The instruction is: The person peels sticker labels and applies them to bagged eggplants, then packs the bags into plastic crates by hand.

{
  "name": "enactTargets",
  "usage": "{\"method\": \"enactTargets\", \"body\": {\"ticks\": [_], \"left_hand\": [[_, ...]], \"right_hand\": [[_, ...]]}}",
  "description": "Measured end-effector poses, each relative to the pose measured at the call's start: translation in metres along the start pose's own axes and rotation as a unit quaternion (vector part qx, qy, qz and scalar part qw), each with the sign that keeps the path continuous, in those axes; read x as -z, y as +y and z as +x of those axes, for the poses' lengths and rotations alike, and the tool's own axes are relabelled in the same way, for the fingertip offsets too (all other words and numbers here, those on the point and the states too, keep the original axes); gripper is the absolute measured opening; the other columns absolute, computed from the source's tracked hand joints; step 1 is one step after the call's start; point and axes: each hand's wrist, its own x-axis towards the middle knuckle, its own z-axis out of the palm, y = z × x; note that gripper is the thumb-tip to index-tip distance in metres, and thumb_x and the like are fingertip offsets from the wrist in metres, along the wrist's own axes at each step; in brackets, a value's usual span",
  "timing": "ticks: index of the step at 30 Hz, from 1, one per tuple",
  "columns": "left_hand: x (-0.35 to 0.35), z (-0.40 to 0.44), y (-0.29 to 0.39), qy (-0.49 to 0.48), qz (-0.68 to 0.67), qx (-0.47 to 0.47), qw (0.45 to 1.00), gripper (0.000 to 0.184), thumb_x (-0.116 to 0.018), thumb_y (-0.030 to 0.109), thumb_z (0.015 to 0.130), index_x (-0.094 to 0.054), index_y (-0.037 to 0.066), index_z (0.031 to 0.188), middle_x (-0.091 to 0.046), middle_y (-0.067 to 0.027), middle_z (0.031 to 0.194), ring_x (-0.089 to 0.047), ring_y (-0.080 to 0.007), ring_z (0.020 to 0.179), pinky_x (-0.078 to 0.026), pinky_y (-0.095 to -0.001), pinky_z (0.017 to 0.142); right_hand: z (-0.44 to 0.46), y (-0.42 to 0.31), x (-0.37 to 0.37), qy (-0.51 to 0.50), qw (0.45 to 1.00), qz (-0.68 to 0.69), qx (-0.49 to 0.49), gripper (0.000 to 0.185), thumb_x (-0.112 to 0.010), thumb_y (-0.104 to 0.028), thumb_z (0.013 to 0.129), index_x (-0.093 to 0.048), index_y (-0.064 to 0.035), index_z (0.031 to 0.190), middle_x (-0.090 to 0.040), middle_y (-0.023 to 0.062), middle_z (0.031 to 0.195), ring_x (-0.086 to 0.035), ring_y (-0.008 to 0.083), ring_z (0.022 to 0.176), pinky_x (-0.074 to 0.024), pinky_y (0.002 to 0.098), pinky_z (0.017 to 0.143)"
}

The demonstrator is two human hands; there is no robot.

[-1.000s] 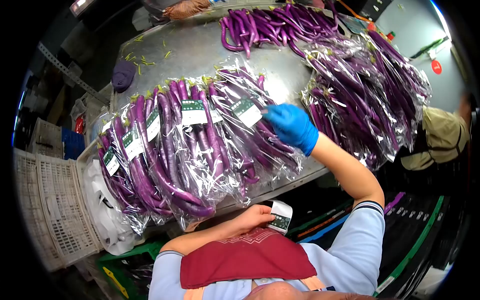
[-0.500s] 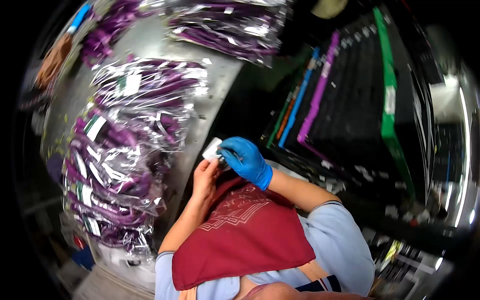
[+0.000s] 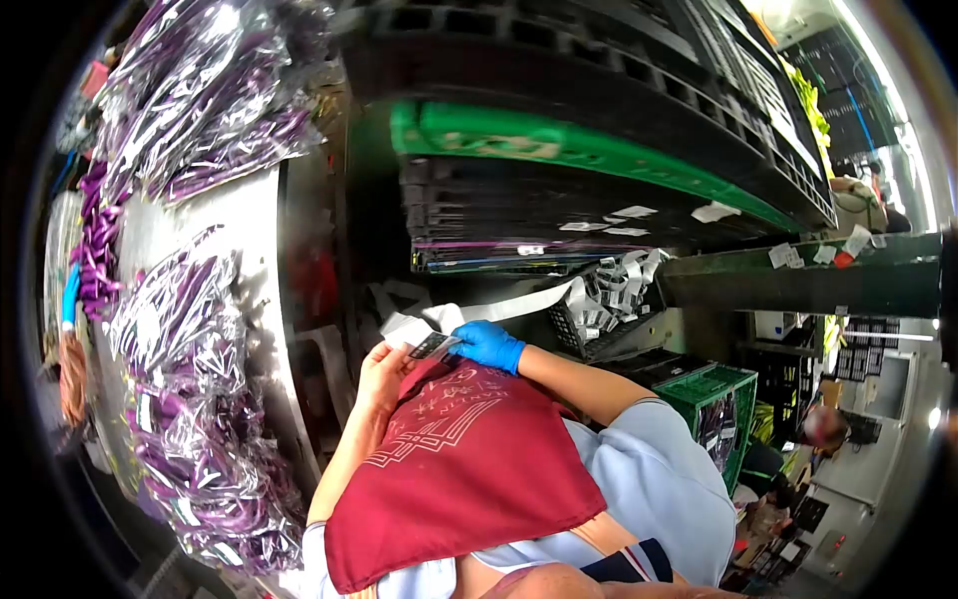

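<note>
In front of the dark red apron (image 3: pixel 469 449), my bare left hand (image 3: pixel 381 371) pinches the end of a white label strip (image 3: pixel 524 302). My right hand (image 3: pixel 489 346), in a blue glove, is closed on the same strip at its other side. A dark printed patch (image 3: pixel 431 345) shows on the strip between the hands. From there the strip runs right to a heap of crumpled label strips (image 3: pixel 614 290) in a black crate (image 3: pixel 589 344). The gloved fingertips are partly hidden.
Clear bags of purple vegetables (image 3: pixel 190 399) lie on a metal table (image 3: pixel 261 250) at left. Another person's blue-gloved hand (image 3: pixel 72 290) is beyond. Stacked crates, including a green one (image 3: pixel 559 145), fill the top. A green crate (image 3: pixel 704 399) stands at right.
My view has swung right, so the crate stack now spans the top and the label heap has come into view. Both hands stay together, with a longer piece of strip showing.
</note>
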Motion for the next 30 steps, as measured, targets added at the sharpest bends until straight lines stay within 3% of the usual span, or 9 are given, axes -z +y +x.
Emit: {"method": "enactTargets", "body": {"ticks": [3,6,11,16,18,19,23,27,30], "left_hand": [[0.008,0.029,-0.015,-0.073,0.078,0.027,0.994,0.017,-0.053,0.009,0.083,-0.053,0.003,0.098,-0.057,-0.0045,0.085,-0.053,-0.0126,0.072,-0.045,-0.0259,0.069],[-0.007,0.034,-0.010,-0.019,0.211,0.002,0.977,0.024,-0.051,0.009,0.084,-0.050,0.002,0.107,-0.057,-0.0066,0.092,-0.054,-0.0140,0.078,-0.045,-0.0256,0.071],[-0.005,-0.001,0.009,-0.010,0.130,-0.008,0.991,0.025,-0.051,0.010,0.084,-0.050,-0.001,0.106,-0.059,-0.0111,0.095,-0.057,-0.0137,0.079,-0.046,-0.0249,0.070],[0.008,-0.079,0.042,0.037,0.191,-0.136,0.972,0.027,-0.049,0.015,0.085,-0.051,-0.001,0.106,-0.059,-0.0104,0.095,-0.055,-0.0132,0.085,-0.043,-0.0255,0.078],[0.019,-0.110,0.046,0.055,0.155,-0.161,0.973,0.027,-0.051,0.016,0.085,-0.051,-0.001,0.106,-0.059,-0.0097,0.096,-0.054,-0.0138,0.088,-0.042,-0.0268,0.081],[0.027,-0.123,0.046,0.052,0.141,-0.178,0.972,0.026,-0.051,0.016,0.085,-0.052,0.000,0.106,-0.059,-0.0093,0.096,-0.054,-0.0139,0.088,-0.042,-0.0270,0.081],[0.041,-0.194,0.052,0.065,0.097,-0.229,0.966,0.024,-0.048,0.013,0.087,-0.052,-0.001,0.106,-0.058,-0.0076,0.097,-0.054,-0.0136,0.092,-0.042,-0.0276,0.083],[0.068,-0.252,0.051,0.107,0.053,-0.296,0.948,0.025,-0.051,0.015,0.086,-0.052,0.000,0.106,-0.058,-0.0076,0.099,-0.054,-0.0141,0.094,-0.042,-0.0277,0.084],[0.096,-0.309,0.051,0.241,0.082,-0.382,0.889,0.024,-0.051,0.015,0.085,-0.053,0.000,0.104,-0.060,-0.0083,0.094,-0.056,-0.0147,0.090,-0.043,-0.0274,0.082]], "right_hand": [[-0.009,0.035,0.007,0.055,0.997,-0.046,-0.029,0.021,-0.052,-0.028,0.079,-0.057,-0.0074,0.081,-0.058,0.0177,0.075,-0.057,0.0353,0.071,-0.0449,0.0418,0.063],[-0.012,0.062,0.027,0.034,0.981,-0.175,-0.079,0.018,-0.049,-0.025,0.078,-0.058,-0.0095,0.082,-0.059,0.0171,0.077,-0.057,0.0345,0.071,-0.0455,0.0432,0.064],[-0.008,0.155,0.007,-0.062,0.952,-0.222,-0.201,0.024,-0.050,-0.028,0.076,-0.059,-0.0091,0.088,-0.060,0.0184,0.086,-0.058,0.0352,0.079,-0.0455,0.0438,0.070],[-0.019,0.229,-0.002,-0.106,0.941,-0.262,-0.187,0.037,-0.052,-0.025,0.074,-0.054,-0.0117,0.108,-0.054,0.0152,0.109,-0.052,0.0362,0.097,-0.0432,0.0414,0.083],[-0.014,0.240,0.005,-0.220,0.888,-0.297,-0.274,0.033,-0.058,-0.023,0.071,-0.059,-0.0092,0.101,-0.057,0.0176,0.103,-0.055,0.0352,0.093,-0.0446,0.0422,0.082],[-0.008,0.243,0.006,-0.236,0.874,-0.324,-0.274,0.033,-0.058,-0.014,0.070,-0.058,-0.0106,0.103,-0.054,0.0167,0.110,-0.053,0.0339,0.100,-0.0448,0.0386,0.083],[0.011,0.169,0.014,-0.232,0.816,-0.396,-0.351,0.037,-0.058,-0.021,0.073,-0.056,-0.0089,0.108,-0.051,0.0147,0.115,-0.049,0.0306,0.108,-0.0416,0.0396,0.088],[0.077,0.110,-0.030,-0.221,0.921,-0.297,-0.122,0.027,-0.057,-0.024,0.075,-0.059,-0.0039,0.094,-0.056,0.0180,0.103,-0.054,0.0378,0.093,-0.0444,0.0417,0.078],[0.135,0.009,-0.073,-0.157,0.985,0.025,0.060,0.016,-0.055,-0.014,0.080,-0.058,-0.0011,0.089,-0.061,0.0112,0.084,-0.058,0.0220,0.073,-0.0458,0.0303,0.068]]}}
